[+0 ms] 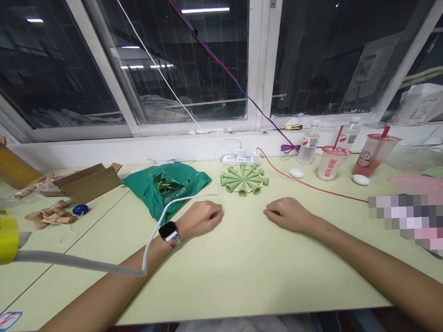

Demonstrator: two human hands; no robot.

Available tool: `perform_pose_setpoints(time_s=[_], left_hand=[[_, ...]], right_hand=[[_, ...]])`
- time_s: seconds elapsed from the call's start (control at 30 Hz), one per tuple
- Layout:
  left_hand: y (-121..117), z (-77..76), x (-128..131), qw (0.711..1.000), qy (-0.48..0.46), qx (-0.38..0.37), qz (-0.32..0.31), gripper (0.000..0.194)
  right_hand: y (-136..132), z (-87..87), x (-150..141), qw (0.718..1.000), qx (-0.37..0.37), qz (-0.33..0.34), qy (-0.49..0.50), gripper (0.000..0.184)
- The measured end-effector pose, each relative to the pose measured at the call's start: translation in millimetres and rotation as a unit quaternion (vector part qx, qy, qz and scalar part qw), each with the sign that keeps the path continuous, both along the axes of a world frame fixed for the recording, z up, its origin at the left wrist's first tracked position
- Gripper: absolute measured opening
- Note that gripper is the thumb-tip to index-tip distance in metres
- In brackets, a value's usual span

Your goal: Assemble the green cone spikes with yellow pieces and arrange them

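Observation:
On the pale table, my left hand (201, 219) rests in a loose fist, with a watch (168, 231) on its wrist. Across from it lies my right hand (288, 214), also curled closed. I see nothing held in either one. Beyond the gap between them, several green plastic spikes (242, 191) with wide round ends and small yellow parts are laid out in a ring, points to the centre. Neither hand touches them. Behind my left hand sits a torn green plastic bag (187, 176) with more green pieces (164, 185) showing through its opening.
A white cable (146, 247) crosses over my left forearm towards a power strip (239, 160). Wooden toy pieces (54, 212), a blue ball (80, 209) and a cardboard box (88, 184) lie left. Right stand a water bottle (308, 147) and drink cups (331, 165), near a red cable (318, 185).

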State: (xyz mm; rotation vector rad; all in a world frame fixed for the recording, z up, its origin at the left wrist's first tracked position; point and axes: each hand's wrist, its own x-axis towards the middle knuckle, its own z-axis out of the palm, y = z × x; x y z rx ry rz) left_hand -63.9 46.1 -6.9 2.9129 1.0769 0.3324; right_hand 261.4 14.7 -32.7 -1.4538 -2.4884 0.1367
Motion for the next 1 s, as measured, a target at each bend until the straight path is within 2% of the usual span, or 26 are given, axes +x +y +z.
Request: perform_pose_setpoints(time_s=[0.57,1.0], left_hand=[[2.3,-3.7,-1.8,1.000,-0.004,-0.008,0.001,0.029],[3.6,0.4,-1.0,1.000,-0.021,-0.012,-0.009,0.029]], right_hand=[[0.5,0.7,0.9,1.000,0.001,0.003,-0.003,0.045],[1.3,3.0,1.9,1.000,0.003,0.003,-0.003,0.044]])
